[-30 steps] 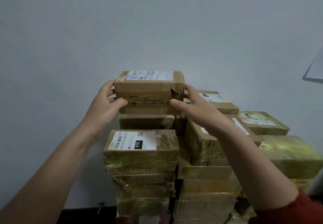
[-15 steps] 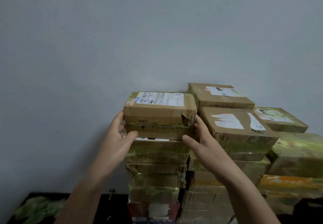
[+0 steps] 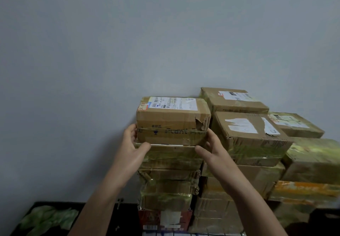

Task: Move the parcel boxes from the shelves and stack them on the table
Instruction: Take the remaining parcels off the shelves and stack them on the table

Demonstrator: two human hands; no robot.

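A brown parcel box with a white shipping label and a torn front right corner sits on top of the left stack of taped boxes. My left hand holds its left end, thumb at the lower front edge. My right hand holds its right end, thumb also along the lower front edge. The fingers of both hands are hidden behind the box's sides.
Right of it stands a taller pile with a labelled box and another box behind it. More taped boxes fill the far right. The stacks stand on a dark table against a plain grey wall.
Both hands have lowered the box from above the pile onto the top of the left stack. They now sit at its lower corners.
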